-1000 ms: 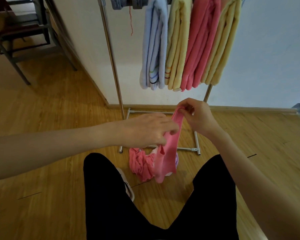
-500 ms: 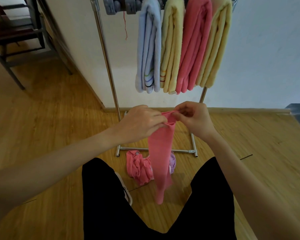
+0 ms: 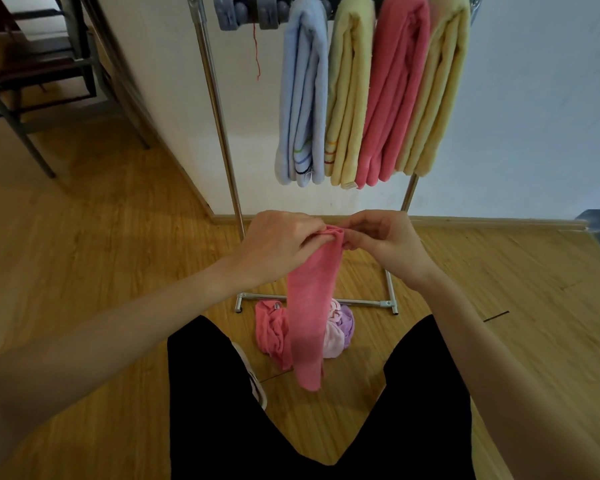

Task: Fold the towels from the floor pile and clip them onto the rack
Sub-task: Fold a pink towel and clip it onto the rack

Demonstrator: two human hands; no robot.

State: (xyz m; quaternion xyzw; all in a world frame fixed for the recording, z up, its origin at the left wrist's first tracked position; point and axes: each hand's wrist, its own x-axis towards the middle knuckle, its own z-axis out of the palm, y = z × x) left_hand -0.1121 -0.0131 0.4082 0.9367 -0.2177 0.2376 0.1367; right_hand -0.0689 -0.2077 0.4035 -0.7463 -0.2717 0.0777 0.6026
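A pink towel (image 3: 310,313) hangs down as a long narrow strip in front of me. My left hand (image 3: 278,242) and my right hand (image 3: 383,239) both pinch its bunched top edge, close together. On the floor below lies the pile (image 3: 336,327): a crumpled pink towel, a pale pink one and a lilac one. The metal rack (image 3: 219,109) stands behind it against the wall. Several folded towels hang clipped on it: a blue towel (image 3: 303,98), a yellow one, a pink one and another yellow one. Grey clips (image 3: 232,12) sit free at the rail's left end.
The rack's base bars (image 3: 361,301) lie on the wooden floor just beyond the pile. My legs in black trousers (image 3: 291,445) fill the lower middle, one shoe (image 3: 253,379) showing. A dark metal chair frame (image 3: 32,84) stands at the far left.
My left hand slid up the pink towel to its top edge beside my right hand. The towel lifted off the pile and now hangs straight.
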